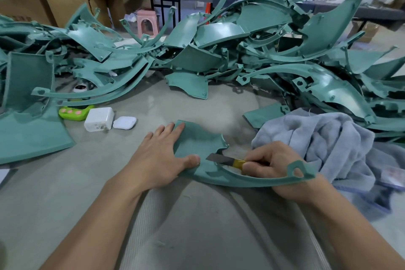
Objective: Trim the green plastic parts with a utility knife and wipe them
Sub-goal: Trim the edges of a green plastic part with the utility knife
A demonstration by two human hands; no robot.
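From the head view, the green plastic part (197, 141) you are trimming lies flat on the grey surface (135, 103) close in front of you, on the near side of the pile of green parts (219, 55). Your left hand (162, 155) is spread on its broad panel, fingers (168, 133) straight and pressing, thumb on the plastic too; it grips nothing. Your right hand (278, 166) is curled round the utility knife (228, 161), with the blade at the part's notched inner edge.

The part looks light and thin. The panel seems fairly stiff, but the long curved arm probably flexes and could spring under the blade. Its smooth face may slide, so bear down on the panel close to the cut and keep your thumb clear of the blade's line. The blue-grey towel (317, 138) lies just beside the part on the right, ready for wiping.
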